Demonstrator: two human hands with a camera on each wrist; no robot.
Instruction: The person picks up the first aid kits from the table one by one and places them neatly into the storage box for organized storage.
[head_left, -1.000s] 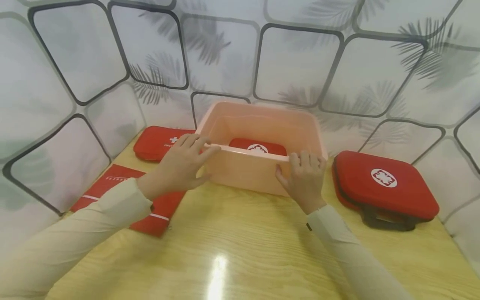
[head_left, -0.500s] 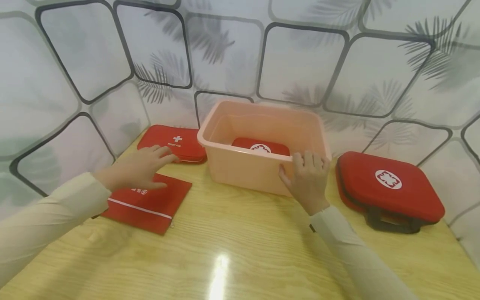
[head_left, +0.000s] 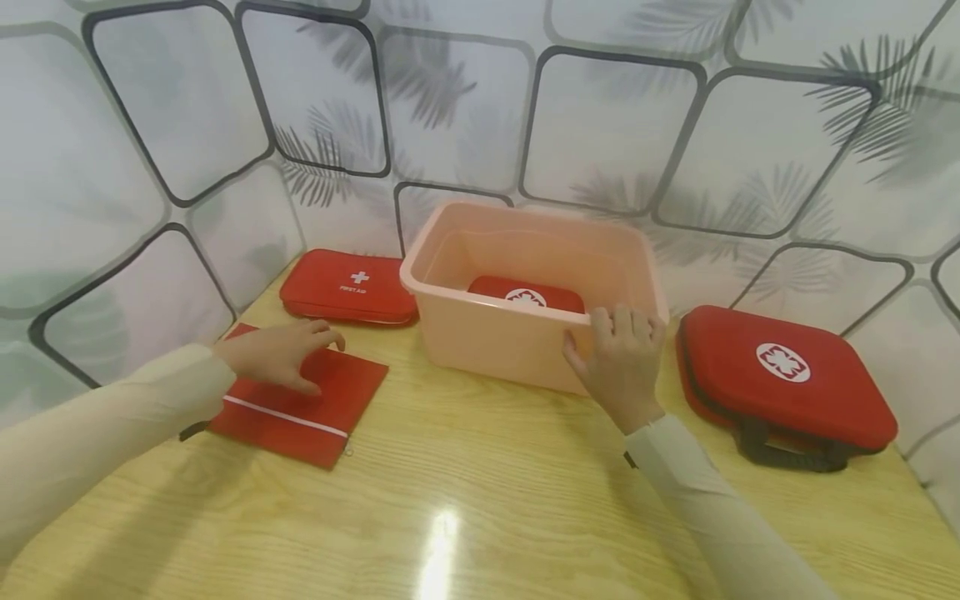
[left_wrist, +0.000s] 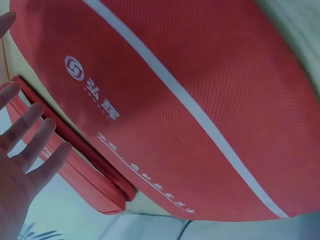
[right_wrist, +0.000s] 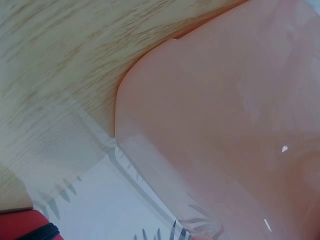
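Note:
My left hand hovers over a flat red zip pouch on the table, fingers spread and slightly bent, holding nothing. In the left wrist view the pouch shows a white stripe and white lettering, with the hand beside its edge. My right hand grips the front rim of a peach plastic bin near its right corner, fingers hooked over the edge and thumb on the outer wall. Inside the bin lies a red case with a white round emblem, partly hidden by the front wall.
Behind the pouch, left of the bin, lies a red first aid case with a white cross. A larger red case with a black handle sits right of the bin. Patterned wall covering rises directly behind the wooden table.
My left hand has let go of the bin's front left rim and moved left over the flat red pouch. My right hand has stayed on the rim; the head view shifted slightly.

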